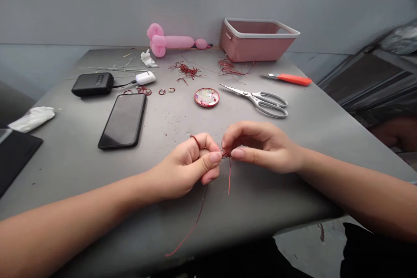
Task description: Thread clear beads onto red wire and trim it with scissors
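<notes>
My left hand (192, 163) pinches a small loop of dark red cord (225, 155) between thumb and index finger. One long tail of the cord hangs below this hand toward the table's front edge, and a shorter tail drops between the hands. A thin red cord ring (195, 140) circles a finger of the left hand. My right hand (263, 145) is close by on the right, its thumb and index fingertips curved around the loop with a gap between them. Whether those fingertips touch the cord is hard to see.
Beyond the hands lie scissors (257, 99), a round red-rimmed dish of beads (206, 97), an orange cutter (293, 79) and a phone (123, 120). Farther back are a power bank (92, 84), cord scraps (189, 70), a pink balloon figure (177, 42) and a pink basket (254, 47).
</notes>
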`<state>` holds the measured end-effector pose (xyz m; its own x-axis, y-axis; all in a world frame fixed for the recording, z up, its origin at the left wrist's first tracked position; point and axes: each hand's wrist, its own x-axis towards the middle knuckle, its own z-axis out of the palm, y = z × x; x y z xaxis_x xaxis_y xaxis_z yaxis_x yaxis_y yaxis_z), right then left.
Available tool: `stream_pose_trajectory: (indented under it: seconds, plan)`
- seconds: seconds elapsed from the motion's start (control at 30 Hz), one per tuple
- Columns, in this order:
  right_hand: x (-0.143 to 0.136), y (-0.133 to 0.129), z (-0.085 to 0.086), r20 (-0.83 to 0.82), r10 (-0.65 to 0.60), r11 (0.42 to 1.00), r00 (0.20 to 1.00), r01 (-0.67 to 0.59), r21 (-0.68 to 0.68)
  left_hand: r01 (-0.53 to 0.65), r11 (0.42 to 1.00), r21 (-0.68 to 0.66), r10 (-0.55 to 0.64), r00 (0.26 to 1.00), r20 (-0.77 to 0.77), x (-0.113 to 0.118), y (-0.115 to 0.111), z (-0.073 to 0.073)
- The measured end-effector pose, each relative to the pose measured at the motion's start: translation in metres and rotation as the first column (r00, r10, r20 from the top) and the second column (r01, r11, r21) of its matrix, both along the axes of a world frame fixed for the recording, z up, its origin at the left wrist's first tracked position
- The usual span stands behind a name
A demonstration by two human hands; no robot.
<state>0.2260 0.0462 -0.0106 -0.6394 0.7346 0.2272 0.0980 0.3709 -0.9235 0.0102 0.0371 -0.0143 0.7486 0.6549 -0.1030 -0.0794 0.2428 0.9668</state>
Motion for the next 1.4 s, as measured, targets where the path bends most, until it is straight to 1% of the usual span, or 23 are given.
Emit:
stream_pose_trajectory:
  seconds: [0.03,0.1,0.17,0.27,0.37,0.47,0.63,0.8,0.87,0.93,1.0,1.07,1.13,1.2,1.27,1.33,1.4]
  plan:
    - [0.001,0.002,-0.001,0.003,0.010,0.998,1.000,-0.010,-0.064,0.004,1.000,-0.008,-0.003,1.000,0.006,0.000,0.001,0.000]
    - [0.003,0.006,-0.004,0.010,0.044,0.988,0.999,-0.042,-0.150,0.018,1.000,-0.021,-0.018,1.000,0.014,0.000,0.002,0.001]
    - [0.005,0.008,-0.006,0.008,0.082,0.976,0.997,-0.079,-0.202,0.046,0.998,-0.030,-0.045,0.999,0.020,0.000,0.003,0.001]
    - [0.005,0.011,-0.007,-0.021,0.126,0.957,0.992,-0.128,-0.260,0.118,0.992,-0.035,-0.117,0.993,0.026,0.000,0.003,0.001]
    - [0.004,0.012,-0.006,-0.039,0.161,0.939,0.986,-0.165,-0.300,0.172,0.984,-0.035,-0.171,0.985,0.028,0.000,0.003,0.001]
    - [0.004,0.011,-0.004,-0.030,0.183,0.927,0.983,-0.182,-0.329,0.190,0.981,-0.035,-0.189,0.982,0.025,0.000,0.003,0.002]
    - [0.003,0.009,-0.003,-0.091,0.204,0.893,0.975,-0.223,-0.390,0.234,0.972,-0.030,-0.233,0.972,0.031,-0.001,0.004,0.003]
    - [0.001,0.008,-0.001,-0.091,0.203,0.867,0.975,-0.222,-0.446,0.247,0.969,-0.022,-0.247,0.969,0.009,-0.002,0.004,0.004]
    - [0.001,0.007,0.000,-0.100,0.214,0.862,0.972,-0.236,-0.449,0.240,0.971,-0.020,-0.240,0.971,0.008,-0.002,0.004,0.003]
    - [0.001,0.006,0.001,-0.076,0.222,0.878,0.972,-0.233,-0.418,0.222,0.975,-0.018,-0.221,0.975,0.016,-0.002,0.005,0.002]
    - [0.001,0.003,0.000,-0.030,0.198,0.921,0.980,-0.196,-0.337,0.193,0.981,-0.018,-0.193,0.981,0.028,-0.001,0.005,0.000]
    - [-0.001,0.000,-0.001,-0.009,0.129,0.973,0.992,-0.128,-0.191,0.157,0.987,-0.029,-0.156,0.987,0.046,0.000,0.005,-0.002]
    - [-0.003,-0.004,-0.003,-0.027,0.052,0.999,0.998,-0.052,-0.015,0.109,0.994,-0.025,-0.108,0.992,0.066,0.000,0.003,-0.002]
    - [-0.006,-0.007,-0.004,-0.041,-0.004,0.988,0.999,0.011,0.151,0.060,0.998,0.013,-0.061,0.996,0.061,0.000,0.000,-0.002]
    - [-0.008,-0.011,-0.005,-0.029,-0.056,0.962,0.998,0.062,0.264,0.026,0.995,0.095,-0.029,0.999,0.027,-0.001,-0.005,-0.002]
    - [-0.010,-0.016,-0.005,-0.007,-0.135,0.941,0.991,0.131,0.313,-0.004,0.979,0.205,0.006,1.000,-0.009,-0.002,-0.011,-0.003]
    - [-0.012,-0.022,-0.004,0.027,-0.227,0.921,0.974,0.205,0.332,-0.061,0.949,0.308,0.073,0.997,-0.028,-0.001,-0.016,-0.005]
